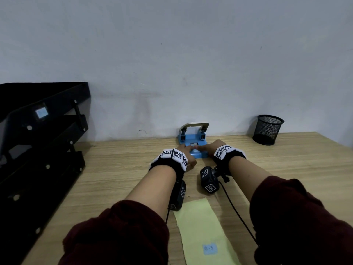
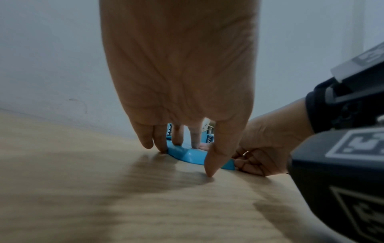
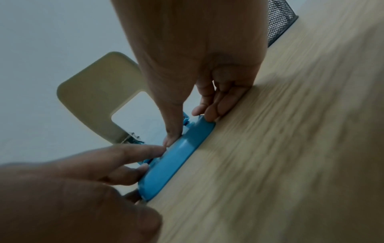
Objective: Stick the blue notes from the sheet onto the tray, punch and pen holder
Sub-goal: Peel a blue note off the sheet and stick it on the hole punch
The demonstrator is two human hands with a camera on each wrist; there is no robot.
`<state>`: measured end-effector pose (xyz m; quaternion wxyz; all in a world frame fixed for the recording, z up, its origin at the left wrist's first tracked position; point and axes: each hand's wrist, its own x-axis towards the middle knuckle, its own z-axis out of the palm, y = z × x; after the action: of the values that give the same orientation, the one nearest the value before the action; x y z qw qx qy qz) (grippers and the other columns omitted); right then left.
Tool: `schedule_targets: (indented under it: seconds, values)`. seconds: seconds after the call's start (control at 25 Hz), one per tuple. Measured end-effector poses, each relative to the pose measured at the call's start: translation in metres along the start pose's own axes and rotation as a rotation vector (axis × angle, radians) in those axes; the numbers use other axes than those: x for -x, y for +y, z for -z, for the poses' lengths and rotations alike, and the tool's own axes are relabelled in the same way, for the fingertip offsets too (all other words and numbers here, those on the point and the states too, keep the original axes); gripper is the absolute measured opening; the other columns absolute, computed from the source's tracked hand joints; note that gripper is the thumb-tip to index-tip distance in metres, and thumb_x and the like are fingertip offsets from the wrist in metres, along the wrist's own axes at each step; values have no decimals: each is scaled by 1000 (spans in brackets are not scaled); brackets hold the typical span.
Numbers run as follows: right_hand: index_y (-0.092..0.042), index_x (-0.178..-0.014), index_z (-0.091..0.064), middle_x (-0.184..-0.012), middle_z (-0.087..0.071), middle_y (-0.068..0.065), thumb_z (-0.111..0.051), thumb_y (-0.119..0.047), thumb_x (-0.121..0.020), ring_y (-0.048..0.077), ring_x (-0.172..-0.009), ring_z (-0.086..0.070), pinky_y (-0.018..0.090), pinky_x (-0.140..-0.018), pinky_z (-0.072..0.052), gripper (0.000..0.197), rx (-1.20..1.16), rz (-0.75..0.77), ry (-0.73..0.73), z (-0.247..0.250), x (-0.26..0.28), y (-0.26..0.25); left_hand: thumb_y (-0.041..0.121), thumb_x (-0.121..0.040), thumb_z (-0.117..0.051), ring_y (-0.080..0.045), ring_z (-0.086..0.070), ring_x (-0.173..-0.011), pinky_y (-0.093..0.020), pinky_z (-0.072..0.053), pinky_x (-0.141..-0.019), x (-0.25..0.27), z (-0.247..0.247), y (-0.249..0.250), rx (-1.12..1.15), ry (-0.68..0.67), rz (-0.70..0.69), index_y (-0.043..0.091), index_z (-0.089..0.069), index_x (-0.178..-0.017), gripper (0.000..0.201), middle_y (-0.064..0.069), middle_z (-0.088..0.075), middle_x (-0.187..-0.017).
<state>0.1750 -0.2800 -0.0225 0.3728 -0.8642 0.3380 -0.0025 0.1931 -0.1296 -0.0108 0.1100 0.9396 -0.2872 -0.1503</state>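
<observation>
The blue hole punch (image 1: 193,145) with a cream handle stands by the wall. Both hands are on the front of its base. My left hand (image 1: 188,152) lays straight fingertips (image 2: 178,143) on the base (image 2: 187,156), with its thumb tip on the table. My right hand (image 1: 206,149) presses one digit (image 3: 171,139) on top of the base (image 3: 176,161), and its other fingers curl against the right end. Any note under the fingers is hidden. One blue note (image 1: 210,249) lies on the yellow-green sheet (image 1: 200,222). Another blue note (image 1: 41,112) sticks on the black tray (image 1: 47,146).
A black mesh pen holder (image 1: 268,130) stands at the back right by the wall, and its edge shows in the right wrist view (image 3: 278,21). The stacked tray fills the table's left side. Cables run from the wrist cameras across the sheet's right side.
</observation>
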Motion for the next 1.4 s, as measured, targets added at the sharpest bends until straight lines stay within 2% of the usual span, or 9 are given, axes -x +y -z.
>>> schedule_targets:
  seconds: [0.16, 0.32, 0.52, 0.64, 0.8, 0.88, 1.16, 1.28, 1.4]
  values:
    - [-4, -122, -59, -122, -62, 15, -70, -50, -74, 29, -107, -59, 31, -84, -43, 67, -16, -7, -3, 0, 2, -4, 26, -86, -56, -35, -38, -135, -41, -38, -106, 0, 3, 1, -20, -34, 0, 25, -25, -149, 70, -16, -29, -150]
    - [-7, -111, -63, -122, -63, 13, -65, -45, -78, 29, -106, -60, 33, -83, -43, 50, -17, 18, -28, 2, 2, -4, 25, -89, -53, -34, -39, -134, -38, -36, -106, 4, 4, 4, -46, -23, 6, 19, -29, -149, 65, -16, -29, -149]
    - [-2, -120, -56, -101, -53, 9, -52, -28, -93, 20, -82, -53, 26, -72, -43, 38, -54, 55, -115, 3, 1, -7, 28, -92, -49, -31, -33, -139, -38, -33, -109, 7, 7, 5, -82, -58, 20, 13, -24, -150, 65, -18, -24, -153]
    - [-9, -102, -51, -80, -52, 8, -62, -39, -87, 21, -72, -51, 30, -67, -43, 36, -192, -33, -141, 5, 8, -5, 30, -91, -53, -31, -26, -144, -38, -30, -111, 10, 7, 4, -72, -66, 11, 14, -17, -152, 72, -18, -19, -156]
    - [-5, -124, -52, -120, -59, 13, -71, -56, -71, 31, -114, -56, 38, -99, -46, 76, 27, -44, -156, 9, 9, -5, 29, -87, -59, -33, -25, -140, -42, -30, -111, 10, 6, 2, -70, -119, -32, 27, -13, -153, 81, -20, -24, -150]
    - [-7, -133, -49, -132, -55, 14, -67, -58, -74, 30, -120, -54, 40, -105, -43, 81, 135, -32, -125, 7, 8, -7, 28, -86, -60, -32, -27, -139, -40, -30, -111, 11, 6, 2, -49, -102, -30, 27, -19, -152, 77, -18, -26, -150]
    - [-7, -108, -50, -90, -51, 9, -44, -25, -98, 18, -70, -48, 25, -63, -39, 22, 49, 57, -142, 6, 5, -10, 22, -83, -64, -31, -35, -136, -38, -36, -105, 11, 3, 2, 53, -38, 13, 19, -33, -146, 70, -14, -29, -149]
    - [-3, -130, -48, -86, -52, 8, -58, -36, -89, 17, -70, -50, 26, -62, -43, 53, -227, -34, -165, 5, 5, -7, 22, -81, -66, -35, -34, -138, -41, -37, -106, 10, 3, 2, 81, -46, 22, 22, -22, -150, 81, -16, -22, -154]
    - [-7, -138, -44, -131, -55, 14, -64, -61, -74, 31, -116, -55, 37, -96, -46, 86, 38, -60, -125, 2, 8, -11, 26, -81, -64, -38, -31, -139, -45, -37, -108, 6, 4, 1, -12, -80, 11, 26, -9, -153, 90, -19, -19, -154]
